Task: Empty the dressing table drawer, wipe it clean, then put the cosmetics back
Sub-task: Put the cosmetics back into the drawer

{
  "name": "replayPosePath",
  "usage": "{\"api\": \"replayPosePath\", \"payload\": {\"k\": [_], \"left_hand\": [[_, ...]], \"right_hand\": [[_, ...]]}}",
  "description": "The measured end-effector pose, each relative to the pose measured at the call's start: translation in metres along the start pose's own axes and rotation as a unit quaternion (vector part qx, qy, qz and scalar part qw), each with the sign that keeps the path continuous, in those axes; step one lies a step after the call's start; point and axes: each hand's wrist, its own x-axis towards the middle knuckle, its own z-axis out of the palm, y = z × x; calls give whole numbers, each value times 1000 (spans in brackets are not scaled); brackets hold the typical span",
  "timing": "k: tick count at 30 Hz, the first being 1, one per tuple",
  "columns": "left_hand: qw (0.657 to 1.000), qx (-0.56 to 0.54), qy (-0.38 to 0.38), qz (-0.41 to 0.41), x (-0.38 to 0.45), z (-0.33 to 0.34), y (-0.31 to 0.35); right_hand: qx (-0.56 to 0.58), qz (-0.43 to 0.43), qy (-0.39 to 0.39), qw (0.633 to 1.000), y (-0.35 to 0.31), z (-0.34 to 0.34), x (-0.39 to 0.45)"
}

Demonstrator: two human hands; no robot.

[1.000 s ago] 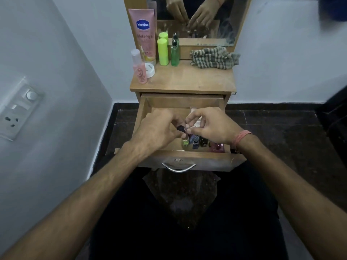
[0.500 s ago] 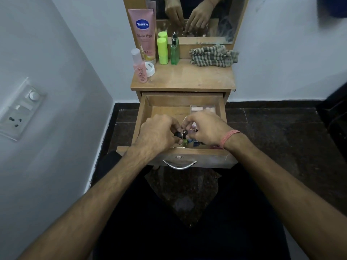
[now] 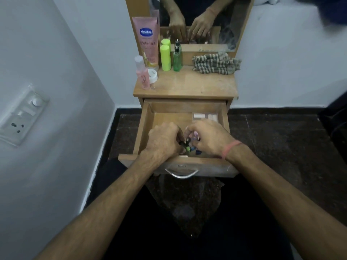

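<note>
The drawer's (image 3: 144, 126) left half lay bare; small bottles (image 3: 189, 147) crowded its front, a palette (image 3: 204, 116) filled the back right corner.

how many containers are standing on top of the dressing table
5: the pink Vaseline tube at the back left, a small pink bottle and white jar in front of it, then a lime-green bottle and a clear green bottle by the mirror. Others may hide behind.

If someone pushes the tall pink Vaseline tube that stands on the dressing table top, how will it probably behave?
The tall pink Vaseline tube would probably tip rather than slide: it stands upright on its narrow cap end and is tall for that base. It seems to lean on the mirror frame, so a sideways push may topple it. It looks like soft plastic, so it is likely not fragile.
</note>
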Motion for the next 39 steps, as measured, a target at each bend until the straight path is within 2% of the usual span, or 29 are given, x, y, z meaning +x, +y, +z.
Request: {"api": "replayPosePath", "payload": {"k": [5, 9, 10, 12, 15, 18, 21, 25, 28, 34, 39], "left_hand": [[1000, -12, -13, 0, -2, -10, -5], [979, -195, -54, -13, 14, -47, -18], [972, -234, -35, -2, 20, -59, -19], [960, -276, 48, 21, 40, -80, -17], [939, -315, 136, 20, 72, -105, -6], [937, -296, 180, 42, 98, -119, 7], [932, -291, 209, 51, 122, -118, 15], [933, -290, 215, 11, 153, -110, 18], [941, -251, 227, -11, 172, -100, 16], [937, -219, 271, -13, 194, -89, 10], [923, -237, 302, 20, 184, -86, 5]], "right_hand": [[53, -4, -19, 998, 5, -19, 1], [133, 5, 11, 991, 5, -50, 14], [145, 9, 25, 989, 5, -56, 20], [159, 17, 73, 984, 5, -68, 39], [172, 26, 161, 971, 6, -84, 77], [178, 38, 211, 960, 4, -95, 120], [132, 53, 218, 965, 6, -102, 162], [22, 62, 190, 980, 19, -107, 202], [-41, 52, 169, 983, 28, -105, 219], [-82, 15, 194, 977, 40, -111, 228], [-53, -13, 210, 976, 44, -114, 201]]}}
